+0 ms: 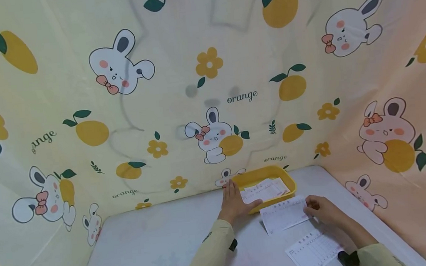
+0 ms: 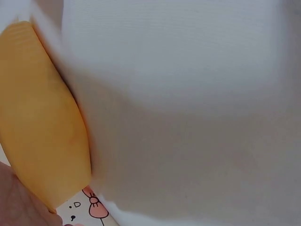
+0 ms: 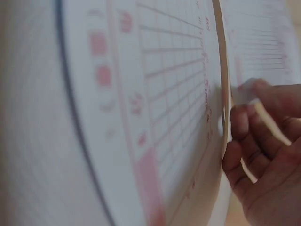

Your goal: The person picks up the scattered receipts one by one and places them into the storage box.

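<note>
A shallow yellow tray (image 1: 276, 200) stands near the back of the white table, with several printed paper slips (image 1: 264, 190) inside. My left hand (image 1: 233, 202) rests against the tray's left end, fingers straight along the side and thumb out at the front rim. The tray's yellow wall (image 2: 47, 113) fills the left of the left wrist view. Just in front of the tray, my right hand (image 1: 323, 210) pinches the right edge of a white slip with a printed grid (image 1: 283, 216). A second grid-printed slip (image 1: 312, 252) lies nearer, below the right hand.
A white table (image 1: 157, 241) stretches to the left of the tray. Behind it and on both sides hangs a cream curtain (image 1: 176, 90) with rabbits and oranges; the tray stands close to the back curtain. Dark bands show at both sleeve cuffs.
</note>
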The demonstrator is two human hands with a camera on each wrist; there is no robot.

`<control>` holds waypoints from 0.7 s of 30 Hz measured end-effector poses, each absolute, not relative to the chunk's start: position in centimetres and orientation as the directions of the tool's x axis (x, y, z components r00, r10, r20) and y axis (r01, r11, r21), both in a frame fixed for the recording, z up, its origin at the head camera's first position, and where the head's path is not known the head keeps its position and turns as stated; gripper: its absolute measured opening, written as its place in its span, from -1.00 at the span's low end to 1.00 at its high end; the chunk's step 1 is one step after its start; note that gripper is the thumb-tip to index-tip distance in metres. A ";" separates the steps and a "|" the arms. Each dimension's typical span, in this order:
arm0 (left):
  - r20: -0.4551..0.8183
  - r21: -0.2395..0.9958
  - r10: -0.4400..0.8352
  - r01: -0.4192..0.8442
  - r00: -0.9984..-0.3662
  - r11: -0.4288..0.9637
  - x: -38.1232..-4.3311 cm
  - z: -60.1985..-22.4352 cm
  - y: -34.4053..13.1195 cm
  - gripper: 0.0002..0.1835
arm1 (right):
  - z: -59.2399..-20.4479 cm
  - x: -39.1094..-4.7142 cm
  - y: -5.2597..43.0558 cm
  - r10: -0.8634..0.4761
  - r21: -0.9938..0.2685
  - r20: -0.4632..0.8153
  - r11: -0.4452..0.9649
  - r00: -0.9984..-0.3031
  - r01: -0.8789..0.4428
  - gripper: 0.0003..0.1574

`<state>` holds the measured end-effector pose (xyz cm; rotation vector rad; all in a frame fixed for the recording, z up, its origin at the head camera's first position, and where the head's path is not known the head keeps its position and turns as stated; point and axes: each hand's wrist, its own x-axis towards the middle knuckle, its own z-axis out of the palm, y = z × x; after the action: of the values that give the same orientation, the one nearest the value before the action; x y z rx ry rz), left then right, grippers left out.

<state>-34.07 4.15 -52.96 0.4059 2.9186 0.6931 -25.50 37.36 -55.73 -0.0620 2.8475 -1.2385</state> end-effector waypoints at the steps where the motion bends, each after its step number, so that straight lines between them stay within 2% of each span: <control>1: -0.047 0.458 0.283 0.232 -0.958 0.858 -34.1 -53.0 4.1 0.48 | -55.7 -25.5 37.5 -0.056 -0.738 -0.013 0.674 -0.998 -0.029 -0.94; 3: -0.047 0.457 0.283 0.231 -0.958 0.859 -34.1 -53.1 4.1 0.48 | -55.4 -25.5 37.6 -0.058 -0.752 -0.012 0.658 -0.998 -0.029 -0.91; 10: -0.050 0.452 0.280 0.229 -0.959 0.862 -34.4 -53.1 4.2 0.48 | -54.7 -25.3 38.2 -0.036 -0.793 -0.008 0.609 -0.999 -0.016 -0.61; 21: -0.050 0.432 0.283 0.234 -0.958 0.871 -34.3 -53.1 4.2 0.46 | -54.3 -25.0 39.0 -0.007 -0.803 0.133 0.585 -0.991 -0.112 -0.57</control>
<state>-34.35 4.23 -53.06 0.4060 2.9298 0.6553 -24.96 39.04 -54.28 -0.1089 2.8990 -1.4818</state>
